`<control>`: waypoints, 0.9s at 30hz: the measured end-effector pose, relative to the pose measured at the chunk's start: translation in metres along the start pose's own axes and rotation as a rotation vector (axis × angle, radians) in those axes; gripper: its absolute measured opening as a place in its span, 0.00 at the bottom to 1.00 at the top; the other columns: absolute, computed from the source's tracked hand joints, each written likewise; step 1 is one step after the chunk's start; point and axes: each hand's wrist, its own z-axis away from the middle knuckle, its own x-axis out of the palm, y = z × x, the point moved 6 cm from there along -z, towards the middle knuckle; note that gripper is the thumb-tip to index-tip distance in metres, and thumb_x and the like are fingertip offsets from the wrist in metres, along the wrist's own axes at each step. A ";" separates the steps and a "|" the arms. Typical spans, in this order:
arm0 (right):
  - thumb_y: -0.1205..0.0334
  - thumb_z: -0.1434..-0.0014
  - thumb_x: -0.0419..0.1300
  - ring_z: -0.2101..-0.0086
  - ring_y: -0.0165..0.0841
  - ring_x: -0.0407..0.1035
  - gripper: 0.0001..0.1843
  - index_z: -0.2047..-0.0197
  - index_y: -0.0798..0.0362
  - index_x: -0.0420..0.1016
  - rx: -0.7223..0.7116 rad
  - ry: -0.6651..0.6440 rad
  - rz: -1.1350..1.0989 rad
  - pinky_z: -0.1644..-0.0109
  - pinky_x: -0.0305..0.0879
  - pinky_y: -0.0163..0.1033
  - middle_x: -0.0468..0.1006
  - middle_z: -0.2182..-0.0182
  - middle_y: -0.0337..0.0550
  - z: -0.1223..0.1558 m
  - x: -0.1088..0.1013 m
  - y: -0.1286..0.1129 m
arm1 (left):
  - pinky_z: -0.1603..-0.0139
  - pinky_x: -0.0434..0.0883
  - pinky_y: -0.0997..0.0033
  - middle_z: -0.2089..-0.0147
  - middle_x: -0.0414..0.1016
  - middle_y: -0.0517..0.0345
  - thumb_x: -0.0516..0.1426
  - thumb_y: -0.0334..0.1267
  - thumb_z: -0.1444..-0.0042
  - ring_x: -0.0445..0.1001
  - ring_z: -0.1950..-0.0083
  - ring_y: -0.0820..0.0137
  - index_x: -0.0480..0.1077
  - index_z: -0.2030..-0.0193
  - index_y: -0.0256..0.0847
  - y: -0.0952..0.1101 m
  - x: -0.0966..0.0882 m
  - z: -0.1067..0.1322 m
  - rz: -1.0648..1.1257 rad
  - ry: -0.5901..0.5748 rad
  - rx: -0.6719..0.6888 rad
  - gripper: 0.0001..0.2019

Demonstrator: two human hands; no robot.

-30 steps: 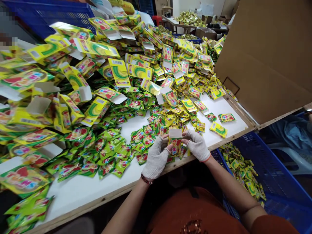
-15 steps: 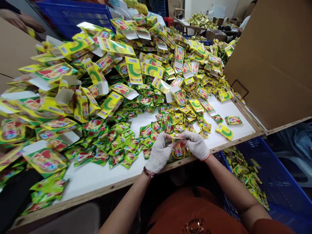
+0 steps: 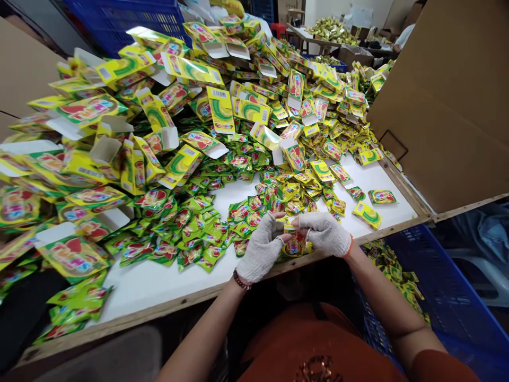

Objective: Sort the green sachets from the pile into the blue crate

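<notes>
At the table's front edge, my left hand (image 3: 260, 248), in a white knit glove with bare fingertips, grips the left side of a small yellow-and-green carton (image 3: 295, 243). My right hand (image 3: 326, 234), gloved alike, pinches the carton's right upper side, its fingers curled over the top. Fingers partly hide the carton's upper end. Just behind the hands lie yellow sachets (image 3: 296, 189) and green sachets (image 3: 239, 210). More green sachets (image 3: 194, 228) spread out on the left. Two closed-looking cartons, one yellow (image 3: 366, 214) and one green-edged (image 3: 382, 197), rest to the right.
A large heap of cartons (image 3: 222, 109), many with open flaps, covers the table's back and left. The white tabletop (image 3: 153, 281) has a wooden rim. A cardboard panel (image 3: 441, 106) stands at right, above a blue crate (image 3: 449, 297) holding cartons. Another blue crate (image 3: 131, 21) stands behind.
My right hand has turned and shifted slightly right, with its fingers now laid over the carton's top. My left hand stays nearly in place. The other person's hand at upper left has mostly left view.
</notes>
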 end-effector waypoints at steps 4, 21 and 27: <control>0.68 0.39 0.56 0.62 0.33 0.72 0.13 0.57 0.52 0.81 -0.093 -0.083 0.009 0.55 0.69 0.38 0.79 0.63 0.44 0.004 0.006 -0.004 | 0.50 0.74 0.64 0.59 0.78 0.55 0.58 0.37 0.44 0.77 0.56 0.66 0.72 0.59 0.41 -0.004 -0.004 0.000 -0.109 -0.016 0.079 0.07; 0.36 0.39 0.51 0.68 0.34 0.70 0.25 0.57 0.48 0.71 0.420 0.643 -0.303 0.63 0.68 0.41 0.76 0.67 0.43 0.094 -0.123 0.086 | 0.47 0.74 0.58 0.52 0.79 0.50 0.56 0.50 0.41 0.77 0.51 0.60 0.73 0.52 0.40 -0.008 0.017 -0.028 -0.430 -0.062 0.108 0.18; 0.61 0.56 0.70 0.54 0.43 0.70 0.21 0.56 0.51 0.76 0.692 0.393 0.438 0.48 0.65 0.44 0.78 0.57 0.48 0.103 -0.143 0.113 | 0.44 0.73 0.63 0.52 0.80 0.52 0.54 0.48 0.39 0.78 0.49 0.62 0.75 0.55 0.42 -0.013 0.023 -0.022 -0.601 -0.085 0.258 0.15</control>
